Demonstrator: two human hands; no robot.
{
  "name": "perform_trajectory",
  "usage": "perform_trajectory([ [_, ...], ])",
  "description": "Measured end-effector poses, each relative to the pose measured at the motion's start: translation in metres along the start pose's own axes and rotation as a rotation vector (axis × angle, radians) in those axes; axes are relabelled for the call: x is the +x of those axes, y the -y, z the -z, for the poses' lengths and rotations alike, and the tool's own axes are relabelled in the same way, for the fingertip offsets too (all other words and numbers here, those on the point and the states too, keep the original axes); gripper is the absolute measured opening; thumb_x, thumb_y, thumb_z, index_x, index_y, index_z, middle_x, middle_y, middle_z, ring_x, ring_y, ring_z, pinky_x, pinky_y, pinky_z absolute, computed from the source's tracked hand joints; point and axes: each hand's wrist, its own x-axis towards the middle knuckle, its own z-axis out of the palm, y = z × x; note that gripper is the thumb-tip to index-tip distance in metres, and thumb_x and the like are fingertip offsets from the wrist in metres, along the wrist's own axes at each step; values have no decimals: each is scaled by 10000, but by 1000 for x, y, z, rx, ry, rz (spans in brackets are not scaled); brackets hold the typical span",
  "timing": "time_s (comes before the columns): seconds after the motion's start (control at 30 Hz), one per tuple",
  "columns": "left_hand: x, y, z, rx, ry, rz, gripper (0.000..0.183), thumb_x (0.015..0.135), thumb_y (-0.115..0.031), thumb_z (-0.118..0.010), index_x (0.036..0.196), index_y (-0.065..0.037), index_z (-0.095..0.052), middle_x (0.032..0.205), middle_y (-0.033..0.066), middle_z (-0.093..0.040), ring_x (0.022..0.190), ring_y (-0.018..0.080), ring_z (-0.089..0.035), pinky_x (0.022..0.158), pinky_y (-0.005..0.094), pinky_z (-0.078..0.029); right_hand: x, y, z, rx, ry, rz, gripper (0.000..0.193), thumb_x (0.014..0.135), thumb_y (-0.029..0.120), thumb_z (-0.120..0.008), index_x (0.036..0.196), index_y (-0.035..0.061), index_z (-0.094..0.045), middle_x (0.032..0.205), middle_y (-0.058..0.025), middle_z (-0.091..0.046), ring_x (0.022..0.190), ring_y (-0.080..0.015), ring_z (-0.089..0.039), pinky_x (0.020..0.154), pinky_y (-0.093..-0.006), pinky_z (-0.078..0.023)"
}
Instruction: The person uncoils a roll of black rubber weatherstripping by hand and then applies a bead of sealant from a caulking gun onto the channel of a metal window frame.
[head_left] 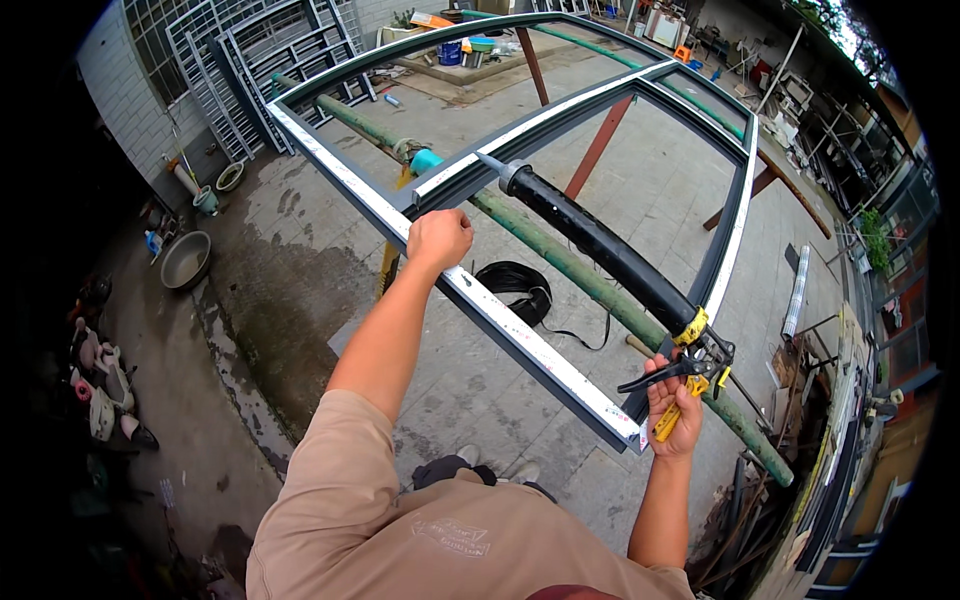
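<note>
My right hand (676,408) grips the yellow handle of a caulking gun (600,240) with a long black barrel. The gun points up and to the left, its grey cone nozzle over the crossbar of a large dark-grey metal window frame (340,187) with white film on its faces. My left hand (440,240) is closed against the near rail, by its joint with the crossbar. Its fingertips are turned away, so anything in them is hidden. The frame lies across green pipes (560,245), above the ground.
Red-brown metal legs (600,150) stand under the frame. A coil of black strip (515,290) lies on the paving below. At left are a round basin (186,260) and metal racks (255,90) against a wall. Long profiles and scrap line the right side.
</note>
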Motion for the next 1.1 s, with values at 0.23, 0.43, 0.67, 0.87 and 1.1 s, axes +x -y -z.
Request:
perform_trajectory([
  [0.23,-3,-2,3,22,-11,-52,259,928,-342,-696,1065,-150,-801,997,128,-794,1008,349,-742,912,479,-565,1,4,-6,11,-16,-9,635,991,98,-621,1567,-41,-391,1455,-280,-608,1357,-394,-620,1082,-413,-575],
  [0.43,-2,-3,3,45,-5,-29,257,929,-352,-694,1058,-160,-807,1010,124,-796,1014,344,-742,916,479,-565,0,3,-6,32,0,-15,622,1001,90,-607,1569,-43,-390,1459,-285,-602,1354,-403,-620,1080,-411,-577],
  [0.67,-4,-10,5,45,12,-14,262,928,-330,-680,1072,-155,-813,1055,144,-792,1055,349,-736,961,475,-556,0,5,-2,36,0,-25,610,1007,86,-597,1567,-43,-395,1453,-279,-613,1356,-402,-619,1076,-411,-579],
  [0.87,-1,0,-1,39,-4,-23,257,916,-337,-699,1063,-156,-808,1012,117,-799,1013,337,-744,914,472,-569,3,3,-4,22,19,-47,627,996,90,-619,1566,-45,-393,1455,-280,-612,1359,-396,-618,1070,-408,-581],
  [1.1,2,3,-1,48,-21,9,254,915,-325,-683,1066,-165,-809,1040,105,-799,1034,336,-741,936,465,-573,0,-3,0,44,23,-17,684,999,103,-632,1595,-53,-337,1496,-307,-562,1394,-399,-583,1087,-408,-579],
])
